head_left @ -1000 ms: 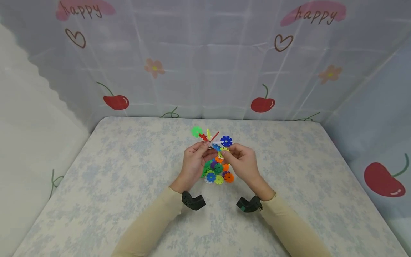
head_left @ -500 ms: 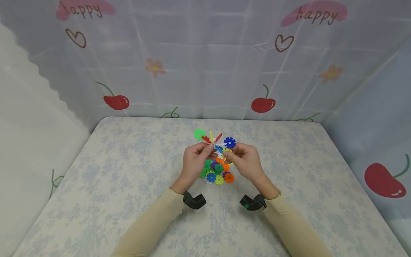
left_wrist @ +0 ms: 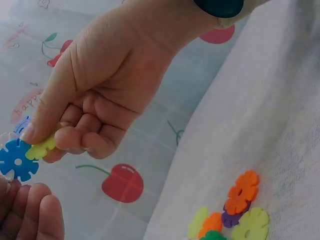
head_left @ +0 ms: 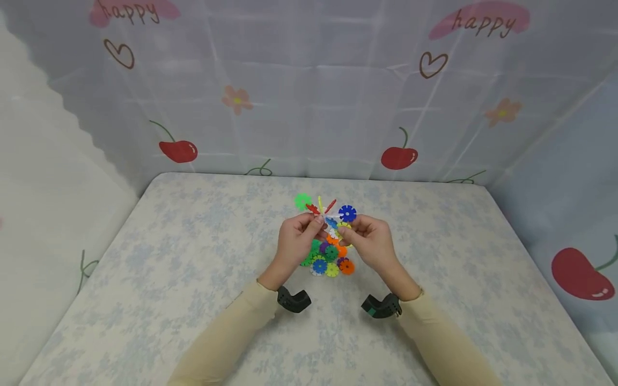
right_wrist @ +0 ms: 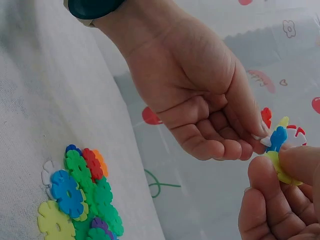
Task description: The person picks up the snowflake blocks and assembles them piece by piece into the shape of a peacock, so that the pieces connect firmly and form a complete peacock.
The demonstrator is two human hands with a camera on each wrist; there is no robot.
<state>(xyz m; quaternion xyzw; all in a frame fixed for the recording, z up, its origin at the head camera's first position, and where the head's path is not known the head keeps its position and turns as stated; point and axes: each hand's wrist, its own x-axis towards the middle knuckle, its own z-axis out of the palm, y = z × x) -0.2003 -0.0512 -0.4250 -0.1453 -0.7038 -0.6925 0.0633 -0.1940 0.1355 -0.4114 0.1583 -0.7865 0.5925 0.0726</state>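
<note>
In the head view, my left hand (head_left: 295,238) pinches a joined cluster of plastic snowflake discs near its white centre. Red discs (head_left: 313,209), a yellow one and a light blue disc (left_wrist: 18,160) fan out from it. A light green disc (head_left: 303,201) stands at its left, and a dark blue disc (head_left: 347,213) at its right. My right hand (head_left: 372,241) pinches a yellow snowflake disc (left_wrist: 41,148) between thumb and forefinger. That disc's edge meets the light blue disc; how deep the slots sit together is hidden.
Below the hands, a pile of loose snowflake discs (head_left: 331,253) lies on the pale patterned tablecloth (head_left: 193,241). It has green, orange, purple, yellow, blue and white pieces. A printed curtain (head_left: 309,107) hangs behind the table's far edge.
Both hands and the held cluster have shifted slightly to the right, and my right hand has drifted a little outward. Both hands keep their pinch; the pile looks unchanged.
</note>
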